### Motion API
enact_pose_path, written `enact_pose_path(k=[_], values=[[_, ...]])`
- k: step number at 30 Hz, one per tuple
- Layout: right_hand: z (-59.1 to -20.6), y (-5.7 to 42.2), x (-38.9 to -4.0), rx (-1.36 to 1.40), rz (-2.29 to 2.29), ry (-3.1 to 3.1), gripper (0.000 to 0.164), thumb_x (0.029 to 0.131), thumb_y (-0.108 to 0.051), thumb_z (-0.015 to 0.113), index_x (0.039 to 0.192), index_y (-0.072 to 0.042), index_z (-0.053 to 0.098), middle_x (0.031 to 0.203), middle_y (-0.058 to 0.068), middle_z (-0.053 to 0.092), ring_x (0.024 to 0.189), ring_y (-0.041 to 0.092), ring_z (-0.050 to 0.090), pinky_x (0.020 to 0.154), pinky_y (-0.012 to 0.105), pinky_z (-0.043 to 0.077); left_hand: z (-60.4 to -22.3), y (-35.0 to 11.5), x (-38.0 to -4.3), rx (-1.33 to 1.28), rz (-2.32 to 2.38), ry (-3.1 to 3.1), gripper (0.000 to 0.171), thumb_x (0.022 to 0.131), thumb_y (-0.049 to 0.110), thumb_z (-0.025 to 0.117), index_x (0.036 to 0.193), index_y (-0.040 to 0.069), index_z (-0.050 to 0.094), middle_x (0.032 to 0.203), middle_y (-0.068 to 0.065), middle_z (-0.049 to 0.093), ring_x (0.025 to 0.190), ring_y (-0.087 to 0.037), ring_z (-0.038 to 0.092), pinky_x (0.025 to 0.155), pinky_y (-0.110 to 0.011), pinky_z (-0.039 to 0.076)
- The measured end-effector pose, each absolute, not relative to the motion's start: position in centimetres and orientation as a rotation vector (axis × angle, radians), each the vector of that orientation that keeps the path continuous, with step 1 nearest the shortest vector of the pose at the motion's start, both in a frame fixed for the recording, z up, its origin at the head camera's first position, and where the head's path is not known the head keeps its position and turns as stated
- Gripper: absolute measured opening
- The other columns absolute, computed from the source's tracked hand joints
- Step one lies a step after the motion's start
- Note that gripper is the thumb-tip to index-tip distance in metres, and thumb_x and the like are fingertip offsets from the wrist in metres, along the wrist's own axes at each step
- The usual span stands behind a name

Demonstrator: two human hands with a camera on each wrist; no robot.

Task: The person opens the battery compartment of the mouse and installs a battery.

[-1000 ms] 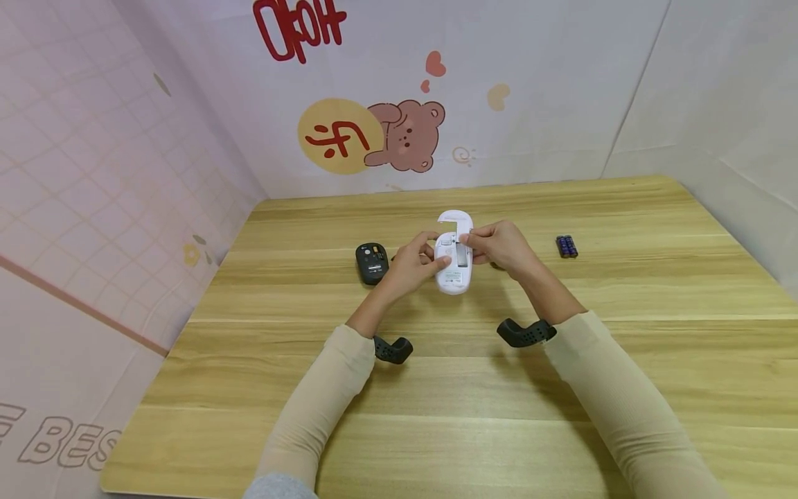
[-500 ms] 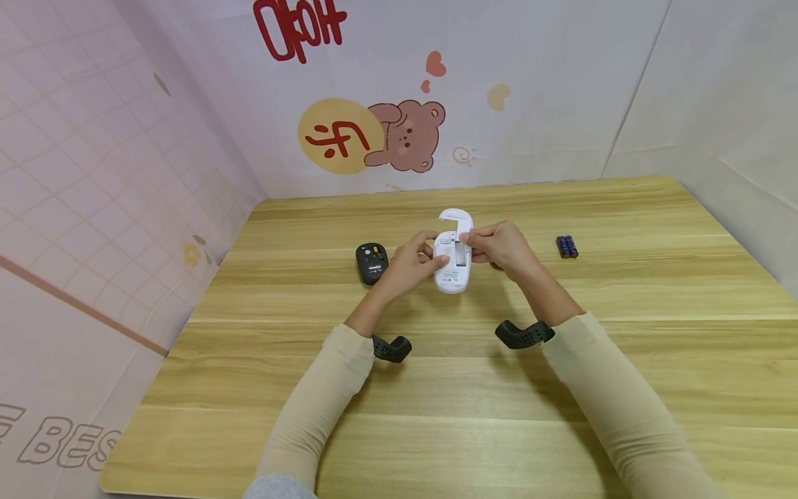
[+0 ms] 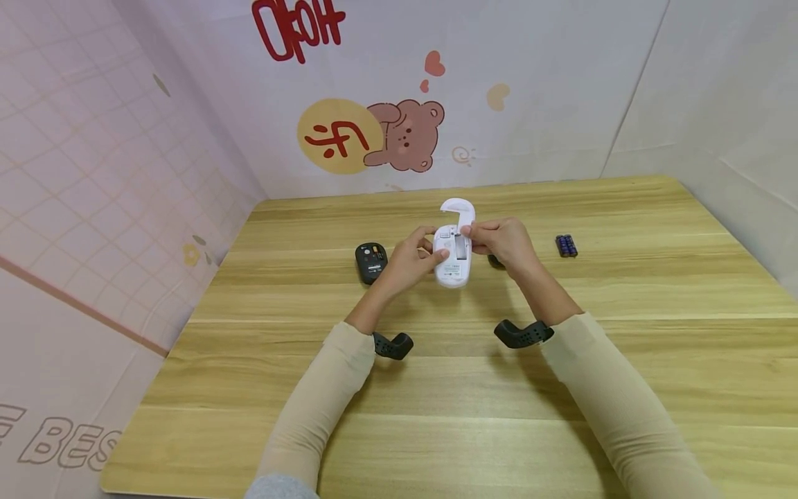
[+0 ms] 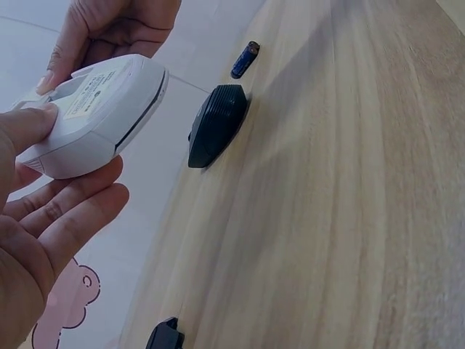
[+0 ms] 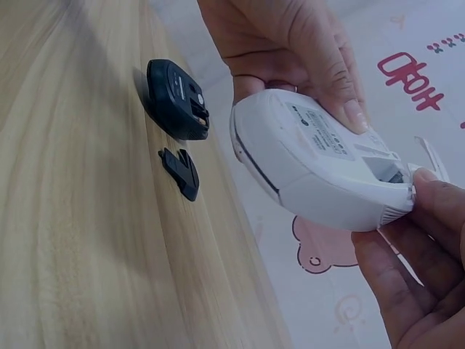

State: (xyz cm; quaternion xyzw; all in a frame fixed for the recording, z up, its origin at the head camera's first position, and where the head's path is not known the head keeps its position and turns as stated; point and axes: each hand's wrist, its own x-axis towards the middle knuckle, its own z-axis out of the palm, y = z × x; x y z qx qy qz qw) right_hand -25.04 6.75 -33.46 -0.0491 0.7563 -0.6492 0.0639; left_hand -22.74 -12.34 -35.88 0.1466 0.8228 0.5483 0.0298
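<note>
A white computer mouse (image 3: pixel 452 267) is held above the table with its underside up and its long battery slot exposed. My left hand (image 3: pixel 408 262) grips its left side, thumb on the underside and fingers beneath, as the left wrist view shows. My right hand (image 3: pixel 503 244) pinches the white hook-shaped battery cover (image 3: pixel 463 208) at the mouse's upper right. That cover sticks out past the mouse's far end, lying partly over the body. Whether it is still hooked to the body I cannot tell. The right thumb hides part of the join.
A black mouse (image 3: pixel 371 263) lies underside up on the left, its compartment uncovered. Near it is a small black cover (image 5: pixel 180 173). Another dark ridged, rounded object (image 4: pixel 218 125) sits behind my right hand. Blue batteries (image 3: pixel 566 246) lie at the right on the wooden table (image 3: pixel 449 416).
Both hands have lifted the white mouse slightly, away from me. The cover has shifted farther past the mouse's far end. Objects on the table have not moved.
</note>
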Motion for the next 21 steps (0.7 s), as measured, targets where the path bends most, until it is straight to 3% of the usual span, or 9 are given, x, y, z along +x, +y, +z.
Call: enact_pose_path(k=[6,10,14,21], values=[[-33.50,6.72,-25.11,-0.158,-2.010,2.266,0.044,0.084,-0.020,0.069,0.109,0.015,0.060,0.110,0.027,0.058,0.068,0.008,0.067,0.079,0.039,0.052,-35.83,-12.32,-22.71,0.457,1.703,2.523,0.046,0.090,0.013,0.062,0.131,0.004,0.043,0.091,-0.015,0.056,0.078,-0.020,0.064,0.073,-0.045,0.054],[-33.51,6.75,-25.31,-0.131,-2.046,2.253,0.044,0.084,-0.020,0.070,0.109,0.015,0.060,0.104,0.024,0.063,0.067,0.008,0.066,0.074,0.034,0.054,-35.87,-12.38,-22.72,0.459,1.710,2.519,0.046,0.090,0.012,0.062,0.131,0.003,0.043,0.091,-0.015,0.056,0.078,-0.021,0.064,0.073,-0.045,0.055],[-33.42,6.87,-25.49,-0.086,-2.056,2.260,0.042,0.083,-0.020,0.071,0.107,0.013,0.063,0.090,0.014,0.069,0.067,0.009,0.066,0.067,0.027,0.055,-35.93,-12.59,-22.82,0.446,1.729,2.511,0.046,0.090,0.012,0.062,0.131,0.004,0.042,0.092,-0.016,0.055,0.078,-0.021,0.064,0.072,-0.042,0.055],[-33.85,7.04,-25.58,-0.092,-2.042,2.257,0.039,0.086,-0.017,0.067,0.107,0.015,0.061,0.071,-0.001,0.068,0.065,0.011,0.067,0.068,0.031,0.055,-35.78,-13.15,-22.89,0.409,1.742,2.524,0.049,0.089,0.012,0.063,0.133,0.004,0.042,0.092,-0.017,0.055,0.079,-0.021,0.064,0.073,-0.043,0.055]])
